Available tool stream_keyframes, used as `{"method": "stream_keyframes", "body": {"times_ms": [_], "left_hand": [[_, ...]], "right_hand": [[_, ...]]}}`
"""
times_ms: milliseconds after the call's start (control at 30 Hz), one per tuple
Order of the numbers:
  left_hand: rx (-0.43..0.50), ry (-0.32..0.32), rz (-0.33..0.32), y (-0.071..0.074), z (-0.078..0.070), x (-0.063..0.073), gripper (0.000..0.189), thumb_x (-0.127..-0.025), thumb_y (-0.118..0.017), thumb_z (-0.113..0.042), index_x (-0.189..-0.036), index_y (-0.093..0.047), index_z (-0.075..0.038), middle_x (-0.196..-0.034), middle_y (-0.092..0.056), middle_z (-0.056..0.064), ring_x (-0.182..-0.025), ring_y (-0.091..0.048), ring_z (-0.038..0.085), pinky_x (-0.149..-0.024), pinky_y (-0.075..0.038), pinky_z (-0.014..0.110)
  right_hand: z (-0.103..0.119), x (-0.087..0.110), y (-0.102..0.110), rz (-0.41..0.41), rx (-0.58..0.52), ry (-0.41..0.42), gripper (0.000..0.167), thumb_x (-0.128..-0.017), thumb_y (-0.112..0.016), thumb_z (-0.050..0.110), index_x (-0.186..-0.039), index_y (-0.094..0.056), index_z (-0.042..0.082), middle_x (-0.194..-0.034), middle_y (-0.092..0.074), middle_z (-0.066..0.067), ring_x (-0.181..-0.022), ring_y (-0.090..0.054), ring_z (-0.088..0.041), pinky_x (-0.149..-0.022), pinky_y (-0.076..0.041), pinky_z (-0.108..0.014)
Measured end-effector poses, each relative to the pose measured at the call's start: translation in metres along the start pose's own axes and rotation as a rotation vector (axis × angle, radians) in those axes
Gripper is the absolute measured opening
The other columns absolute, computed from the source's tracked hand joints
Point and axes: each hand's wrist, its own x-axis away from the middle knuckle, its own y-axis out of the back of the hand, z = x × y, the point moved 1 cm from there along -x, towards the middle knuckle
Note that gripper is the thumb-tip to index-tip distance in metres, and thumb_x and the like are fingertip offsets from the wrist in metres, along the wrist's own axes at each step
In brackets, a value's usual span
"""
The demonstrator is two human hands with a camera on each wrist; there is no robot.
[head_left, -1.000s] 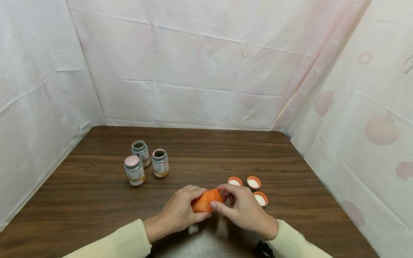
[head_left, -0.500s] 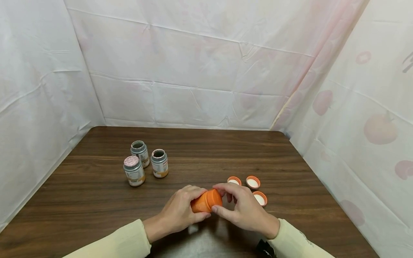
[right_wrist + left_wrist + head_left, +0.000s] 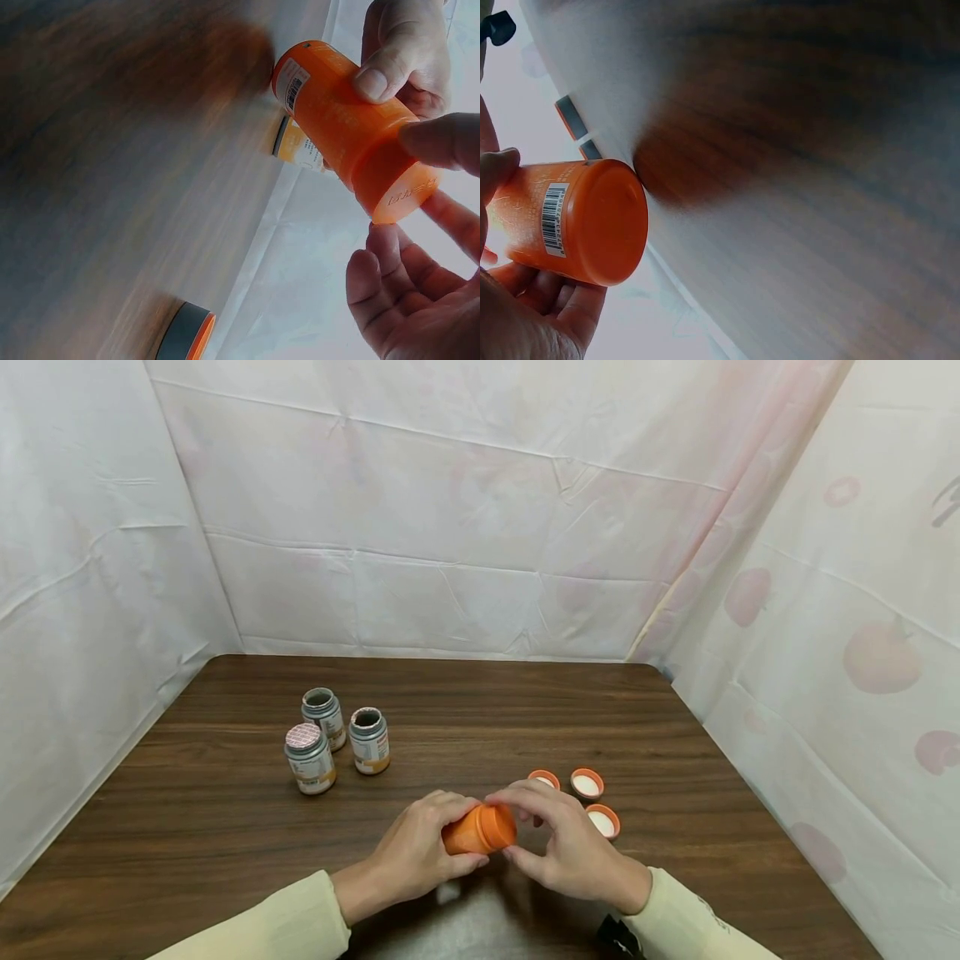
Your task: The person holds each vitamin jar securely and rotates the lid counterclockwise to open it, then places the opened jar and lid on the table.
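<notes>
My left hand (image 3: pixel 420 839) grips an orange plastic bottle (image 3: pixel 463 833), which lies tilted with its orange cap (image 3: pixel 499 827) toward the right. In the left wrist view the bottle's round base (image 3: pixel 615 223) and a barcode label (image 3: pixel 553 219) show. At the cap end, my right hand (image 3: pixel 573 843) has its thumb and index finger on opposite sides of the cap. The right wrist view shows raised lettering on the cap's top (image 3: pixel 409 196); the other right fingers are bent below it.
Left on the dark wood table (image 3: pixel 450 710) stand three grey jars: two uncovered, a back one (image 3: pixel 324 718) and a right one (image 3: pixel 370 742), and a front one (image 3: pixel 311 760) with a patterned seal. Three upturned orange-rimmed lids (image 3: pixel 587 784) lie beyond my right hand. White sheets (image 3: pixel 420 510) surround the table.
My right index finger has moved left over the cap, and the thumb has slid to the cap's lower edge. The left hand holds the bottle in about the same place.
</notes>
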Motion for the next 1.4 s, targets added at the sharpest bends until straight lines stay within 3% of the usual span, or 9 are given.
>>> {"method": "stream_keyframes", "body": {"times_ms": [267,400,633,800,1033,1200,1400], "left_hand": [[0.004,0.007,0.002,-0.0003,0.0002,-0.0002,0.049,-0.073,-0.095,-0.028,-0.116,-0.073,-0.017,-0.109,-0.071,-0.01,-0.097,-0.062,0.007,-0.082,-0.054,0.032],[0.009,0.011,0.002,-0.0004,0.0001,0.0,0.048,-0.073,-0.095,-0.027,-0.115,-0.073,-0.017,-0.108,-0.07,-0.01,-0.096,-0.061,0.006,-0.081,-0.053,0.03],[0.006,0.024,-0.002,-0.0007,0.0002,0.001,0.046,-0.074,-0.094,-0.026,-0.114,-0.074,-0.017,-0.107,-0.07,-0.011,-0.096,-0.06,0.006,-0.081,-0.053,0.029],[0.005,0.023,-0.002,-0.0013,0.0007,0.0006,0.047,-0.074,-0.094,-0.027,-0.115,-0.073,-0.017,-0.108,-0.07,-0.011,-0.097,-0.06,0.006,-0.082,-0.053,0.03],[0.004,0.018,-0.005,-0.0018,0.0009,0.0005,0.047,-0.074,-0.094,-0.026,-0.115,-0.073,-0.017,-0.109,-0.07,-0.011,-0.098,-0.061,0.006,-0.082,-0.053,0.03],[0.006,0.018,-0.005,-0.0015,0.0005,-0.0001,0.046,-0.074,-0.094,-0.026,-0.114,-0.073,-0.018,-0.108,-0.07,-0.012,-0.098,-0.061,0.006,-0.081,-0.053,0.03],[0.003,0.012,-0.007,-0.001,-0.0004,-0.0002,0.045,-0.073,-0.094,-0.027,-0.113,-0.073,-0.019,-0.107,-0.069,-0.013,-0.097,-0.06,0.006,-0.081,-0.052,0.03]], "right_hand": [[0.002,0.001,0.0013,0.014,-0.015,-0.011,0.068,-0.072,-0.082,-0.007,-0.133,-0.064,0.016,-0.124,-0.064,0.001,-0.09,-0.05,-0.009,-0.069,-0.048,-0.021],[0.0025,0.0002,0.0006,0.009,-0.005,-0.026,0.066,-0.077,-0.087,0.004,-0.136,-0.06,0.015,-0.121,-0.064,0.002,-0.089,-0.05,-0.008,-0.071,-0.047,-0.022],[0.002,0.0022,-0.0017,-0.039,0.051,-0.182,0.046,-0.089,-0.082,0.036,-0.128,-0.064,0.02,-0.098,-0.064,0.007,-0.079,-0.055,-0.013,-0.066,-0.05,-0.03],[0.0027,0.0023,-0.0028,-0.063,0.079,-0.266,0.04,-0.089,-0.08,0.04,-0.119,-0.069,0.017,-0.094,-0.066,0.01,-0.067,-0.055,-0.015,-0.059,-0.046,-0.024],[0.003,0.0011,-0.0047,-0.039,0.062,-0.348,0.035,-0.09,-0.079,0.044,-0.111,-0.072,0.017,-0.085,-0.065,0.008,-0.056,-0.048,-0.005,-0.051,-0.041,-0.021],[0.0017,0.0007,-0.0062,-0.034,0.052,-0.348,0.033,-0.089,-0.08,0.043,-0.108,-0.072,0.018,-0.082,-0.065,0.009,-0.056,-0.047,-0.003,-0.05,-0.041,-0.02],[0.0031,0.0009,-0.0045,-0.033,0.056,-0.282,0.036,-0.086,-0.084,0.035,-0.115,-0.07,0.018,-0.088,-0.066,0.013,-0.062,-0.052,-0.01,-0.055,-0.042,-0.02]]}}
